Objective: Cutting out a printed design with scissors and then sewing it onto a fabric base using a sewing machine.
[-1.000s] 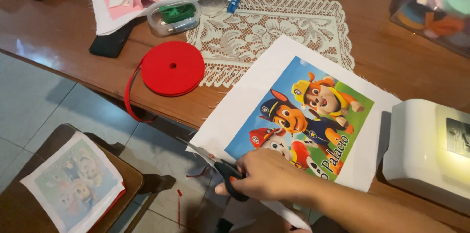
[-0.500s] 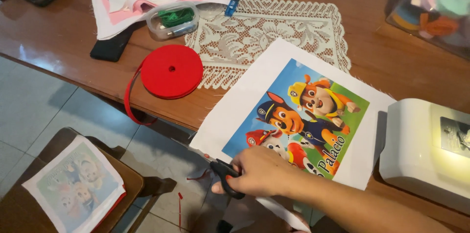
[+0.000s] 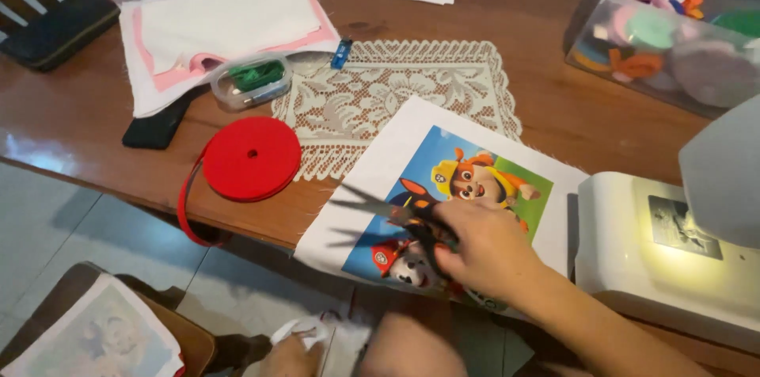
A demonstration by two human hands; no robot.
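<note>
Head view looks down on my right hand (image 3: 484,249), closed around the handles of a pair of dark scissors (image 3: 388,211), whose blades point left and lie over the printed fabric sheet (image 3: 443,179). That sheet, white with a bright cartoon picture of dogs, rests on the near edge of the wooden table (image 3: 570,108), partly overlapping a cream lace mat (image 3: 380,92). My left hand (image 3: 289,355) is low at the bottom edge, below the table, against a scrap of white cloth (image 3: 332,337); it is blurred and I cannot tell whether it grips.

Just left of the mat sits a small clear lidded box (image 3: 252,80) with something green inside. At the far right corner a larger clear plastic tub (image 3: 673,44) holds felt rounds in pink, green, orange and grey. A red ribbon roll (image 3: 251,158) lies near the table's edge, its loose end hanging over it. Folded white and pink cloth (image 3: 226,24) lies behind the small box. A white sewing machine (image 3: 673,254) stands to my right, just beside the sheet.
</note>
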